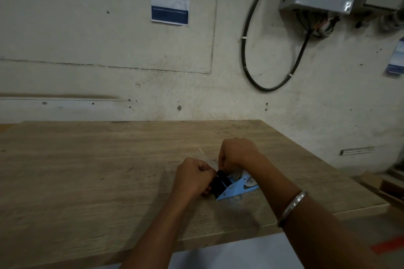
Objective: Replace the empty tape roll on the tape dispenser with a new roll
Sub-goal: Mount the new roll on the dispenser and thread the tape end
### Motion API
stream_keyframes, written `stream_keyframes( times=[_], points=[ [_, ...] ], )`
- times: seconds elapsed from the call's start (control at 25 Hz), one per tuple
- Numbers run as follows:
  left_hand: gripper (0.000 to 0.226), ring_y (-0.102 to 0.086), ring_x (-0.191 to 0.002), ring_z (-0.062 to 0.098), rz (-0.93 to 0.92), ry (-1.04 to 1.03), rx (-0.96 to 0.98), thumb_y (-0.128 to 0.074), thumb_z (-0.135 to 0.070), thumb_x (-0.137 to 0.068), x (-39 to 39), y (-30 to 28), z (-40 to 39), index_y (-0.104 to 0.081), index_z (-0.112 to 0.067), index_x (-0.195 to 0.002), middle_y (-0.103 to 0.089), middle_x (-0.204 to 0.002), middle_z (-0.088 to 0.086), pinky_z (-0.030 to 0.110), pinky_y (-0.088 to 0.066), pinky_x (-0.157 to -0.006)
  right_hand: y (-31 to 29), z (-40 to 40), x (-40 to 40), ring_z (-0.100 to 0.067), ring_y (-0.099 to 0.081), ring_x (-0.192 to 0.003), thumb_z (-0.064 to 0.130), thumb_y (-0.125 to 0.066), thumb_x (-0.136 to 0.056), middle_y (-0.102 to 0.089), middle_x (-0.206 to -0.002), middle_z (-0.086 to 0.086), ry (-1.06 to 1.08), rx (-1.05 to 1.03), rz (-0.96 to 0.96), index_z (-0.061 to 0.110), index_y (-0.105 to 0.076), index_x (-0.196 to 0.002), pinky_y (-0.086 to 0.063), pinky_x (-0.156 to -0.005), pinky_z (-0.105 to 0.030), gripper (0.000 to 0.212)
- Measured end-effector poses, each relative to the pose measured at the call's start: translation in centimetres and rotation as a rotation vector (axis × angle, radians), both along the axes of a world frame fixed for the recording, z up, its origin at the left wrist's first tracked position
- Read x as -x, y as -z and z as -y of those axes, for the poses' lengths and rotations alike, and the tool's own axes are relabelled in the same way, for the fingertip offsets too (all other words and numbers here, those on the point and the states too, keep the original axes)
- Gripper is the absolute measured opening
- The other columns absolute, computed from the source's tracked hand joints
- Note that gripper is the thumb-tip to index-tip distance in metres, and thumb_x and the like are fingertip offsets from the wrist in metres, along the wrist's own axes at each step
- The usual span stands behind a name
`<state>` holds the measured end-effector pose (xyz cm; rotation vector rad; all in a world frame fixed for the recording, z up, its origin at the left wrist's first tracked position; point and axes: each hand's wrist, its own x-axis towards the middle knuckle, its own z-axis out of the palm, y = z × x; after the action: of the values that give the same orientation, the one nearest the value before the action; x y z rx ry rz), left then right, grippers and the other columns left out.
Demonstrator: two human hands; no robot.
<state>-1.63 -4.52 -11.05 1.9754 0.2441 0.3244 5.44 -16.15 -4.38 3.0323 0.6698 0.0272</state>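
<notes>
The left hand [195, 178] is curling tight around the black front end of the tape dispenser [231, 188], while the right hand [235, 155] is pinching down at its top from behind. The blue-framed dispenser is lying on the wooden worktop [87, 170], nearer its right edge. They seem to be working at the roller end; whether a roll is seated I cannot tell. Next probably calls for steadying the frame.

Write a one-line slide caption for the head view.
Both hands, left hand and right hand, work on a blue metal tape dispenser on a wooden table.
</notes>
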Motion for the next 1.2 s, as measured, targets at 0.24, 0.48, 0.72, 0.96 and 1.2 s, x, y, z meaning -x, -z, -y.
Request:
stream_keyframes(
  times=[0.24, 0.48, 0.72, 0.96, 1.2],
  points=[
    [0.012, -0.064, -0.058, 0.011, 0.175, 0.088, -0.338, -0.065, -0.02, -0.075, 0.2, 0.6, 0.1, -0.065, -0.016, -0.064, -0.068, -0.062, -0.001, 0.034, -0.053, -0.057, 0.0, -0.7, -0.3, -0.022, -0.067, -0.077, 0.026, -0.075, -0.077, -0.07, -0.083, -0.004, 0.036, 0.05, -0.018, 0.015, -0.074, -0.091, -0.054, -0.069, -0.033, 0.018],
    [0.01, -0.063, -0.06, 0.006, 0.217, 0.305, -0.345, -0.063, -0.009, -0.076, 0.8, 0.4, -0.7, -0.072, -0.014, -0.073, -0.07, -0.068, -0.001, 0.026, -0.051, -0.057, -0.3, -0.7, 0.0, -0.024, -0.063, -0.077, 0.019, -0.075, -0.077, -0.065, -0.08, -0.007, -0.021, 0.078, -0.036, 0.01, -0.067, -0.078, -0.056, -0.076, -0.037, 0.012],
    [0.011, -0.071, -0.052, 0.02, 0.153, 0.228, -0.157, -0.062, -0.009, -0.085, 0.7, 0.4, -0.5, -0.072, -0.011, -0.085, -0.071, -0.063, 0.005, 0.033, -0.059, -0.049, -1.7, 1.1, 0.4, -0.025, -0.07, -0.089, 0.007, -0.064, -0.079, -0.076, -0.092, -0.009, -0.144, 0.002, -0.208, 0.011, -0.078, -0.084, -0.059, -0.083, -0.041, 0.016],
    [0.01, -0.069, -0.049, 0.015, 0.08, 0.226, -0.092, -0.062, -0.009, -0.089, 0.6, 0.5, -0.5, -0.07, -0.013, -0.084, -0.07, -0.06, 0.007, 0.028, -0.057, -0.049, -3.8, 1.5, 0.7, -0.01, -0.064, -0.096, 0.011, -0.063, -0.087, -0.073, -0.106, 0.001, -0.164, -0.272, -0.395, 0.011, -0.076, -0.102, -0.047, -0.082, -0.025, 0.02],
    [0.015, -0.066, -0.052, 0.015, -0.039, 0.198, 0.042, -0.059, -0.008, -0.091, 0.2, 0.2, -0.4, -0.068, -0.003, -0.081, -0.07, -0.066, 0.009, 0.025, -0.055, -0.051, -3.1, 4.5, 0.6, -0.014, -0.056, -0.108, 0.02, -0.068, -0.083, -0.062, -0.112, 0.01, -0.206, -0.208, -0.351, 0.025, -0.071, -0.116, -0.044, -0.094, -0.033, 0.033]
  ],
)
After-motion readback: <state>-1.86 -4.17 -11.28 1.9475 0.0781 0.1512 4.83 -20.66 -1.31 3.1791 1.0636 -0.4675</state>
